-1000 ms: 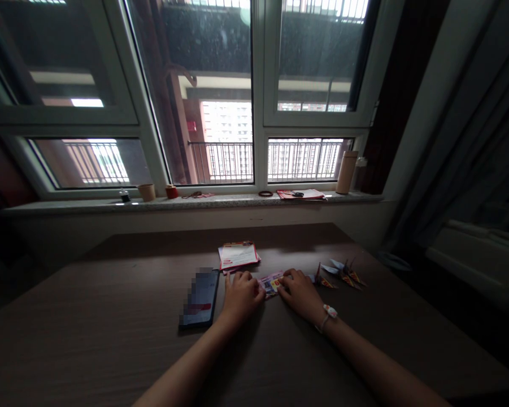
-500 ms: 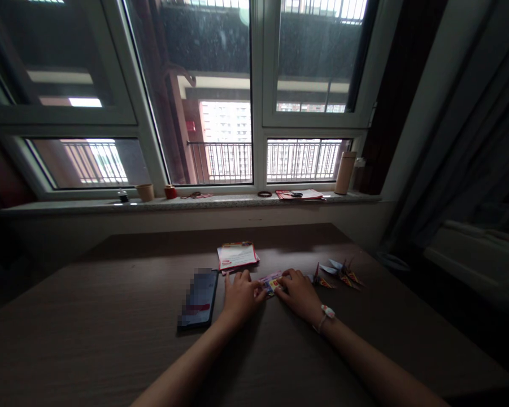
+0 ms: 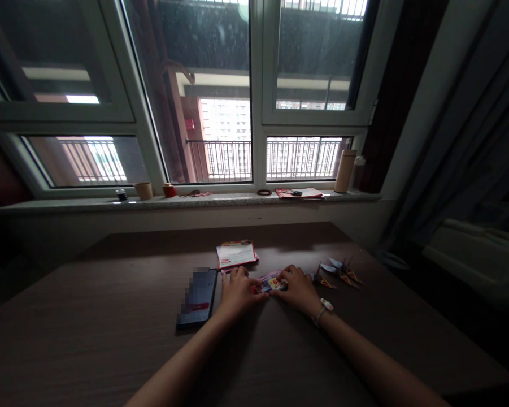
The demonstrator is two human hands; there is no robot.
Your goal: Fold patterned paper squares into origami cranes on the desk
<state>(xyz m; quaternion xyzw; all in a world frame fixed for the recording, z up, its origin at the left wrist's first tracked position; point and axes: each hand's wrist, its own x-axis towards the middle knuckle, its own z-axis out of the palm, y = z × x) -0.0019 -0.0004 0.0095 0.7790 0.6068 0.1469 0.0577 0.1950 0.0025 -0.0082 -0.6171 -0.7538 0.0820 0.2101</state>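
A small printed sheet of folded paper (image 3: 268,282), pinkish with a yellow patch, lies flat on the table between both hands. Its left end is under the thumb and fingers of my left hand (image 3: 236,295). The fingers of my right hand (image 3: 300,289), which has a bracelet at the wrist, close on its right end. Both thumbs sit along the near edge, almost meeting. How the paper is folded beneath the fingers is hidden. Several folded paper cranes (image 3: 346,273) stand just right of my right hand.
A phone (image 3: 198,299) lies left of my left hand. Behind it is a stack of printed paper sheets (image 3: 237,254). The windowsill holds a paper cup (image 3: 143,191), a red spool (image 3: 169,190), scissors (image 3: 295,193) on papers and a tall flask (image 3: 345,172).
Both thumbs have slid closer together along the paper's near edge, and my left thumb has moved right. The paper stays in the same place.
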